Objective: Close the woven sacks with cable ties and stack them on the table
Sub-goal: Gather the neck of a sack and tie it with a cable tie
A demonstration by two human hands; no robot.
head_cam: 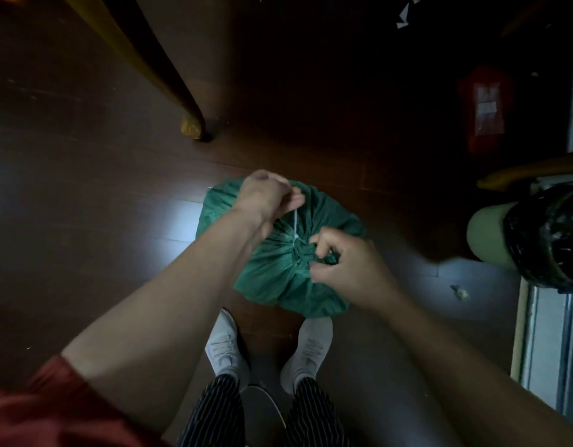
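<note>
1. Woven sack [278, 259], green. It stands on the floor [85, 188] at the centre of the frame, just ahead of two pale shoes [225, 343]. The mouth is gathered into a bunched neck. The near side is partly covered by the forearms.

2. Cable tie [295, 221], white. It is looped round the gathered neck, and its tail runs straight up toward the upper centre. The lock head is too small to be made out clearly.

3. Left hand [262, 195]. The tail of the tie is pinched between thumb and curled fingers, above the sack's far edge.

4. Right hand [343, 269]. The fingers are curled tightly round the bunched neck, beside the loop. The fingertips are buried in the folds.

5. Red packet [485, 108], upper right, on the floor. A white label panel is carried, but its writing is too dim and blurred to be read.

6. Wooden leg [169, 75], upper left. Its top is cut off by the frame edge, so the furniture it belongs to cannot be told.

7. Green bin [491, 237] with a black liner, at the right edge and partly cut off.

8. White scraps [406, 14], top right of centre, in deep shadow. Their kind cannot be told.

9. Striped trousers [214, 414] and a red sleeve [37, 411], at the bottom edge. Both are cropped.
</note>
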